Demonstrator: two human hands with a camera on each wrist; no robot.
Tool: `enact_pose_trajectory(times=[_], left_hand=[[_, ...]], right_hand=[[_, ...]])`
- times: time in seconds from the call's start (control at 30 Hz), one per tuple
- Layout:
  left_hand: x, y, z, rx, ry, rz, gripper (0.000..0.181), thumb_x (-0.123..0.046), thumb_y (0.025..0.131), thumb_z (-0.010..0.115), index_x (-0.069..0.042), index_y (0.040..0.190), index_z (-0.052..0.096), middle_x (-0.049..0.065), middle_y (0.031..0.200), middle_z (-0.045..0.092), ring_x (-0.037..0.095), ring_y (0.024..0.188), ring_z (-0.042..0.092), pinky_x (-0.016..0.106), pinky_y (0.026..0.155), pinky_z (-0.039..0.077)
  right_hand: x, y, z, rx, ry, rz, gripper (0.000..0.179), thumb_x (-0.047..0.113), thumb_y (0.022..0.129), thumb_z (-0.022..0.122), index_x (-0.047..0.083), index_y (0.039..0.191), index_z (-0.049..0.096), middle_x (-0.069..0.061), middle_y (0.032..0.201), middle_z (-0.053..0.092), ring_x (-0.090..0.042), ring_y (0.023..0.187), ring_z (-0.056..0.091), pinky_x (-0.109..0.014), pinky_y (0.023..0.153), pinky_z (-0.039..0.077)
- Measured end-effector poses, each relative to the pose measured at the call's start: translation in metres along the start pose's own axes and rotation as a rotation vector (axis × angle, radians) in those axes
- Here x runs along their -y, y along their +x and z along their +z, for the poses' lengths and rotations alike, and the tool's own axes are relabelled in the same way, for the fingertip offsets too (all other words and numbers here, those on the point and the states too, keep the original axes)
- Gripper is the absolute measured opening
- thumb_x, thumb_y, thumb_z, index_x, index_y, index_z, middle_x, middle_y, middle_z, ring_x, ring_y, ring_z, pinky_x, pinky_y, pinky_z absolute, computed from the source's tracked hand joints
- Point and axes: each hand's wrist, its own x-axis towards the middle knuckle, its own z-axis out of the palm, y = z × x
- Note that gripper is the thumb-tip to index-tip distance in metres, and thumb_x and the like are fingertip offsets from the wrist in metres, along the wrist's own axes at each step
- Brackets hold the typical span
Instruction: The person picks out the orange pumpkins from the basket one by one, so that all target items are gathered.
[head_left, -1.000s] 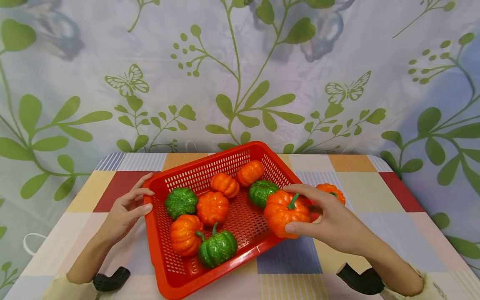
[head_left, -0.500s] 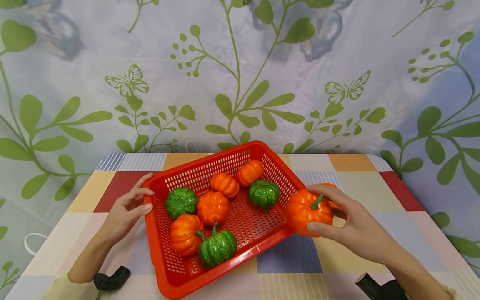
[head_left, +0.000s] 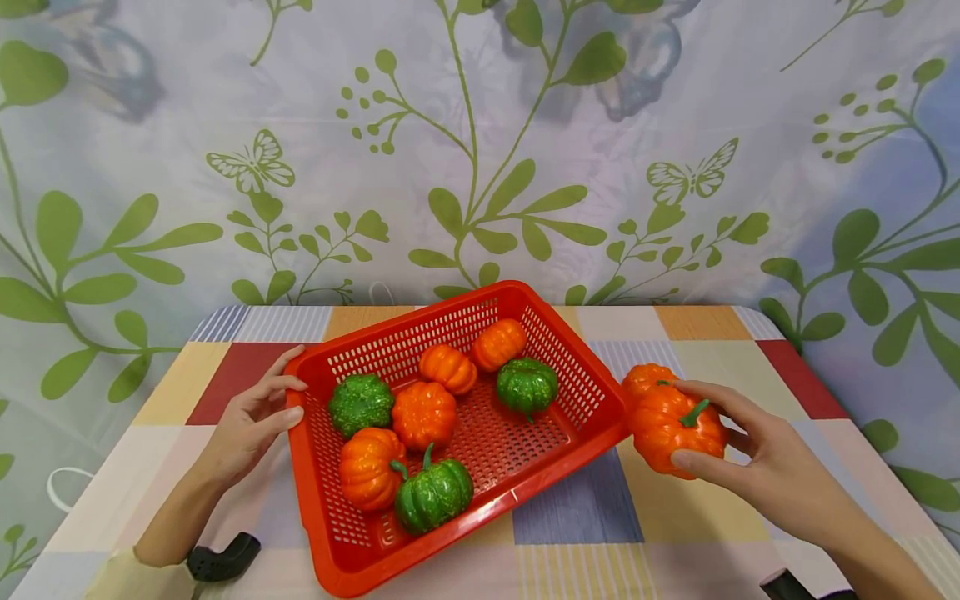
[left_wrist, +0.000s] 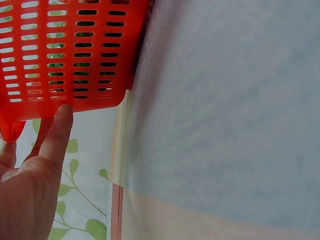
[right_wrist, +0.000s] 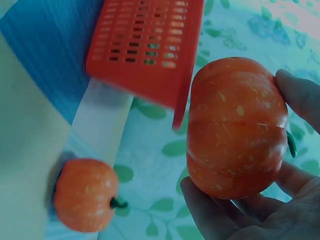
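My right hand (head_left: pixel 757 454) holds an orange toy pumpkin (head_left: pixel 667 433) with a green stem, thumb on one side and fingers on the other. It hangs above the table, just right of the red plastic basket (head_left: pixel 491 500). Behind it, partly covered in the head view, a second orange pumpkin (right_wrist: pixel 86 196) rests on the table. My left hand (head_left: pixel 251 425) holds the basket's left rim, and in the left wrist view a fingertip (left_wrist: pixel 64 111) presses its slotted wall. Inside lie several orange pumpkins (head_left: pixel 424 415) and green pumpkins (head_left: pixel 433 496).
A patchwork-patterned cloth (head_left: pixel 780 467) covers the table. Behind the table's far edge hangs a pale curtain (head_left: pixel 337 208) printed with green leaves and butterflies. Black curved pieces (head_left: pixel 225 558) sit at both wrists.
My right hand has carried the orange pumpkin rightward, from over the basket's right side to beyond its rim. My left hand and the basket have stayed in place.
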Motion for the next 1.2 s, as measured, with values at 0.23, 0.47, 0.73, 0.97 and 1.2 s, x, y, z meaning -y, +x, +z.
enact_pose_trajectory(times=[0.23,0.47,0.73,0.97,1.2], left_hand=[[0.0,0.0,-0.002,-0.001,-0.001,0.004,0.029,0.012,0.094,0.047,0.006,0.121,0.056,0.007,0.16,0.023,0.018,0.131,0.041,0.03,0.085,0.056],[0.0,0.0,-0.003,-0.005,-0.008,-0.001,0.03,0.012,0.094,0.047,0.006,0.121,0.056,0.006,0.16,0.024,0.017,0.13,0.041,0.03,0.084,0.056],[0.0,0.001,-0.002,-0.002,-0.003,-0.008,0.029,0.012,0.094,0.047,0.006,0.121,0.056,0.007,0.16,0.023,0.017,0.13,0.041,0.029,0.084,0.056],[0.0,0.001,-0.001,0.006,0.004,-0.01,0.028,0.012,0.094,0.047,0.008,0.121,0.055,0.005,0.16,0.024,0.016,0.131,0.04,0.029,0.085,0.056],[0.0,0.001,0.0,-0.002,0.017,-0.005,0.028,0.011,0.094,0.047,0.008,0.12,0.055,0.007,0.16,0.024,0.016,0.13,0.041,0.029,0.084,0.056]], right_hand=[[-0.022,-0.01,-0.006,-0.045,0.024,0.019,0.064,0.0,0.085,0.075,0.012,0.142,0.05,0.003,0.124,0.057,-0.006,0.104,0.055,-0.011,0.083,0.048],[-0.06,-0.009,-0.019,-0.063,0.012,0.152,0.059,0.01,0.091,0.072,0.008,0.144,0.045,0.006,0.12,0.055,0.0,0.103,0.052,-0.009,0.079,0.048],[-0.116,0.003,-0.034,-0.099,-0.092,0.322,0.066,0.029,0.092,0.071,0.001,0.144,0.041,-0.002,0.122,0.053,-0.01,0.102,0.046,-0.015,0.069,0.046],[-0.137,0.015,-0.037,-0.066,-0.078,0.402,0.074,0.038,0.095,0.065,-0.003,0.148,0.033,-0.03,0.142,0.038,-0.048,0.121,0.035,-0.048,0.082,0.044],[-0.147,0.026,-0.032,-0.064,-0.06,0.398,0.073,0.035,0.095,0.064,-0.004,0.148,0.031,-0.033,0.143,0.035,-0.048,0.122,0.034,-0.032,0.079,0.04]])
